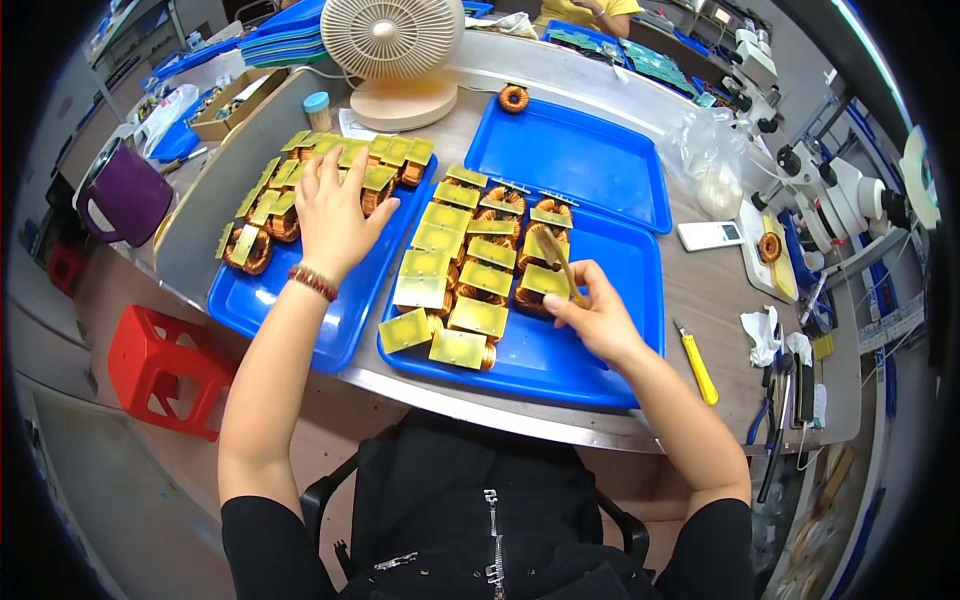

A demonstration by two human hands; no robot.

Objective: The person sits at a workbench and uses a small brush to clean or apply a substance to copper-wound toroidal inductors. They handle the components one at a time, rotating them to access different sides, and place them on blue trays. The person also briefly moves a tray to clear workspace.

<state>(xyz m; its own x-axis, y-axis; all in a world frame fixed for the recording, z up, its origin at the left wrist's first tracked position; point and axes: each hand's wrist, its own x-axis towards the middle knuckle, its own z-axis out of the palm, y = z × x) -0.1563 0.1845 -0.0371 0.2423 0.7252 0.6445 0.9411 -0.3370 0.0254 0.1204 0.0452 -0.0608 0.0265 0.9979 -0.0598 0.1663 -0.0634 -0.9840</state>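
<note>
Over the central blue tray (622, 258), a small brush (565, 268) is clamped in the grip of the right hand (597, 318), seemingly by its handle to leave the head free. Plate-topped coils (438, 238) are lined up inside that tray, probably keeping plates exposed. Left of it, the left hand (335, 215) is held fingers apart over other coils (248, 250); contact cannot be told.

- One left hand (335, 220), one right hand (602, 325)
- One brush (556, 252)
- Three blue trays (610, 300) on the near bench
- About sixteen board-topped coils (478, 318) in the middle one; over a dozen, too crowded for exactness, in the left
- Two toroidal coils (505, 100) apart
- One fan (393, 40)
- One yellow-handled knife (700, 371)
- One purple kettle (132, 193)
</note>
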